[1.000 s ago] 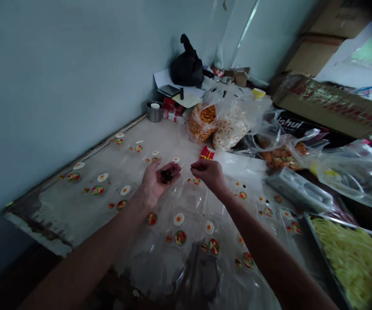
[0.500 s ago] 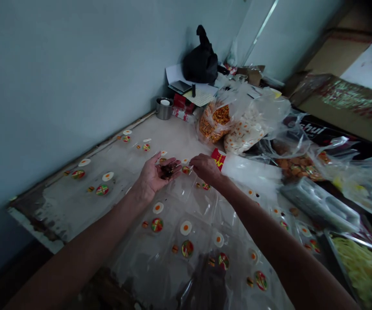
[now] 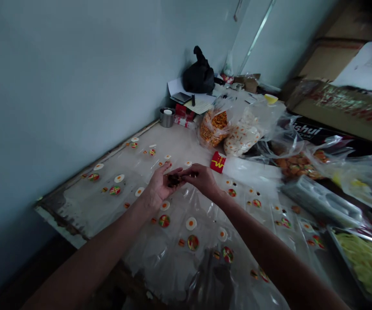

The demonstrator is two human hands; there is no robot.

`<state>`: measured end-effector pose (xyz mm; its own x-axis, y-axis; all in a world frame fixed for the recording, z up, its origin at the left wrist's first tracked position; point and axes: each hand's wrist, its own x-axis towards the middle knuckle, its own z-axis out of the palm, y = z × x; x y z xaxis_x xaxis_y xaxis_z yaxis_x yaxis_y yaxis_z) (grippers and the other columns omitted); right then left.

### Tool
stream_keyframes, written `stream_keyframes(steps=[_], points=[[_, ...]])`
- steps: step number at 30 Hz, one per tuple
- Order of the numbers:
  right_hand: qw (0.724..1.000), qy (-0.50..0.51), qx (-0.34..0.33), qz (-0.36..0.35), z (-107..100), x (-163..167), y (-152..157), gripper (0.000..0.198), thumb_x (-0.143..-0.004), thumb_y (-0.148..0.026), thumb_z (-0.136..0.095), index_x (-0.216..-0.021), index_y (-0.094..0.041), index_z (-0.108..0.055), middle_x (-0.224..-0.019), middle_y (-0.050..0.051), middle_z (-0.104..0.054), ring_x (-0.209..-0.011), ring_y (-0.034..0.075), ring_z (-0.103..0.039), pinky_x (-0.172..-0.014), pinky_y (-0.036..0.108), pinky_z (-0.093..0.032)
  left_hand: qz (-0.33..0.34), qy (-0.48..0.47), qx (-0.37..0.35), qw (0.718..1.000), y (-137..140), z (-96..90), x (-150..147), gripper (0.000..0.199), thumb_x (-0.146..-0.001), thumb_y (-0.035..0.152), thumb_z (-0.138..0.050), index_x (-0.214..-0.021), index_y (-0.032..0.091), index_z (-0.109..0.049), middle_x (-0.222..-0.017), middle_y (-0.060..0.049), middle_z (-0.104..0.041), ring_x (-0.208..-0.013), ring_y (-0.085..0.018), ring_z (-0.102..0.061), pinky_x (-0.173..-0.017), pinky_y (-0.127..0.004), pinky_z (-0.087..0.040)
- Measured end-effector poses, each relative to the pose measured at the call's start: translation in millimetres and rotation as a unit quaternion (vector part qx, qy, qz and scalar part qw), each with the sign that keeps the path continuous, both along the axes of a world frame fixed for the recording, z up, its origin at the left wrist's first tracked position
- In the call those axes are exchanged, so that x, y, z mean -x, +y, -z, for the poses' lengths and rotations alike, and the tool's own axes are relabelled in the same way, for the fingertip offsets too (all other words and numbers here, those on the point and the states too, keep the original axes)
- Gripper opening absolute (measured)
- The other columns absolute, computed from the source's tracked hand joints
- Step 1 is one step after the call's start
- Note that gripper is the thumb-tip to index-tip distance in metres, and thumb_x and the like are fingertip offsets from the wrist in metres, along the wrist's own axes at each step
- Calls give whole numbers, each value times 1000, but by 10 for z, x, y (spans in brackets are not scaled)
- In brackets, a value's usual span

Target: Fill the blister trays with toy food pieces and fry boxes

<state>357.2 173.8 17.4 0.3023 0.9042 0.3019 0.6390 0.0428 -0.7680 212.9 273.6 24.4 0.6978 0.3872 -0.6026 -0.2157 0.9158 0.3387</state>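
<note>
My left hand (image 3: 160, 185) is palm up over the table, cupping a small heap of dark brown pieces (image 3: 173, 179). At that palm, my right hand (image 3: 205, 178) has its thumb and fingers pinched together; what they grip is too small to make out. Clear plastic bags (image 3: 169, 262) cover the tabletop beneath both hands. On them lie groups of small pieces: white-and-orange fried-egg shapes (image 3: 191, 224), round red-and-green pieces (image 3: 192, 242) and little burger-like pieces (image 3: 181, 243).
A red packet (image 3: 218, 162) lies by a stack of clear sheets (image 3: 253, 170). Beyond are bags of orange pieces (image 3: 214, 127) and egg shapes (image 3: 242, 137). A tray of pale yellow-green strips (image 3: 363, 258) stands right, a metal cup (image 3: 167, 117) by the wall, cardboard boxes (image 3: 344, 103) behind.
My right hand has moved left, from above the bags to my left palm, its fingers now at the brown pieces. The camera view has shifted slightly.
</note>
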Motion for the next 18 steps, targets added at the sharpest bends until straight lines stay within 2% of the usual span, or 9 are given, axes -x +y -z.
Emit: stream_keyframes(steps=[2, 4, 6, 8, 11, 14, 16, 18], points=[[997, 76, 9, 17, 30, 9, 20, 15, -79, -13, -74, -90, -21, -81, -80, 1, -76, -71, 16, -69, -65, 24, -49, -6, 5, 0, 1000, 40, -1, 44, 35, -98, 34, -52, -114, 6, -67, -83, -16, -74, -75, -26, -74, -71, -40, -65], [995, 81, 11, 63, 50, -31, 107, 13, -79, -16, -74, -90, -20, -81, -79, 2, -77, -71, 18, -71, -64, 25, -51, -20, 1, 2, 1000, 133, -6, 108, 34, -97, 32, -52, -115, 7, -66, -88, -18, -75, -82, -28, -75, -74, -42, -65], [993, 9, 11, 115, 65, -106, 274, 15, -78, -15, -73, -89, -20, -80, -79, 2, -77, -71, 18, -71, -67, 26, -52, -33, -2, -1, 999, 267, -17, 196, 36, -98, 33, -50, -116, 6, -65, -94, -20, -75, -89, -30, -75, -77, -43, -64], [988, -97, 21, 120, 83, -182, 505, 20, -78, -9, -71, -92, -19, -80, -84, 3, -77, -76, 18, -71, -74, 26, -52, -46, -1, -10, 999, 419, -30, 298, 38, -99, 33, -49, -118, 5, -64, -99, -21, -74, -93, -31, -75, -77, -42, -64], [962, -263, 54, 38, 127, -243, 875, 24, -83, -5, -65, -98, -17, -79, -97, 6, -76, -88, 18, -70, -81, 26, -50, -62, 4, -26, 998, 618, -46, 438, 41, -99, 36, -49, -122, 4, -63, -104, -23, -74, -95, -32, -74, -78, -43, -64], [906, -406, 95, -69, 179, -256, 1132, 23, -89, -5, -59, -100, -15, -78, -101, 11, -74, -97, 21, -67, -84, 28, -48, -57, 11, -42, 997, 733, -69, 513, 48, -99, 40, -48, -126, 3, -62, -107, -24, -73, -94, -33, -74, -79, -46, -63], [874, -458, 113, -114, 203, -266, 1196, 21, -91, -6, -58, -94, -14, -77, -98, 13, -73, -97, 23, -66, -85, 31, -47, -54, 13, -50, 997, 766, -87, 526, 50, -100, 42, -47, -129, 3, -61, -108, -24, -73, -94, -33, -74, -80, -46, -63], [857, -482, 119, -140, 213, -273, 1183, 21, -92, -6, -57, -95, -14, -76, -97, 14, -73, -96, 25, -65, -85, 32, -46, -54, 12, -51, 997, 780, -95, 522, 51, -100, 42, -46, -130, 4, -60, -108, -22, -74, -94, -32, -74, -80, -46, -62]])
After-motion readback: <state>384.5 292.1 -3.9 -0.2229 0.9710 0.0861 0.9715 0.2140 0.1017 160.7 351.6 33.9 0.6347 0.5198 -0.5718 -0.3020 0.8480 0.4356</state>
